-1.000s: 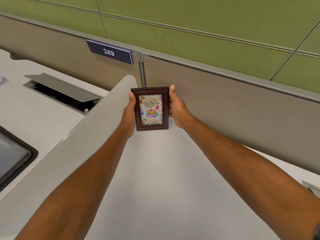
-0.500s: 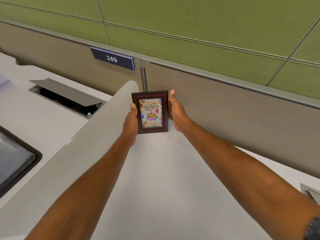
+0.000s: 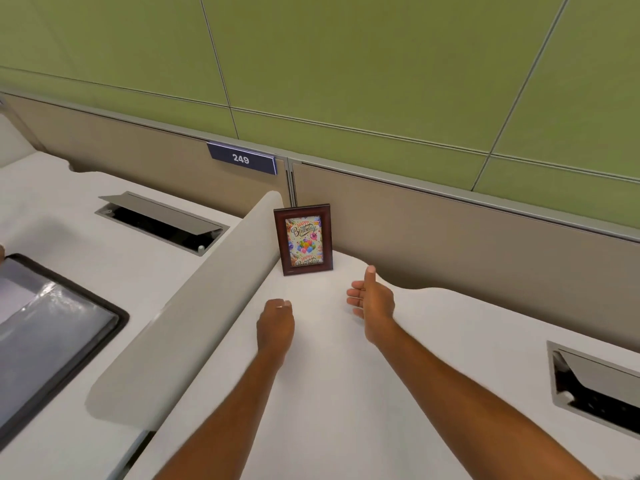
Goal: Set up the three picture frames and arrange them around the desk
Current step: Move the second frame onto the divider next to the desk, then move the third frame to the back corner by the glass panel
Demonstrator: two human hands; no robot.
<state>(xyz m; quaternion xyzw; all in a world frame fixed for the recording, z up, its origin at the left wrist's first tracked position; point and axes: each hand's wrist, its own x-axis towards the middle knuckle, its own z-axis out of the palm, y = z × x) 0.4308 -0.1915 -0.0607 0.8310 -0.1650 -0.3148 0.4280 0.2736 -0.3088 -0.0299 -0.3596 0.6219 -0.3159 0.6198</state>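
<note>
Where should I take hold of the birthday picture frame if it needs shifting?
Take the picture frame by its two long side edges, coming from the front. It stands upright in the corner, the divider tight on its left and the partition panel behind, so the right side is freer.

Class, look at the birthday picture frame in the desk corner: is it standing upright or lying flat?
Upright. The picture frame stands on its bottom edge on the desk, its picture facing the camera, with both hands clear of it.
</note>
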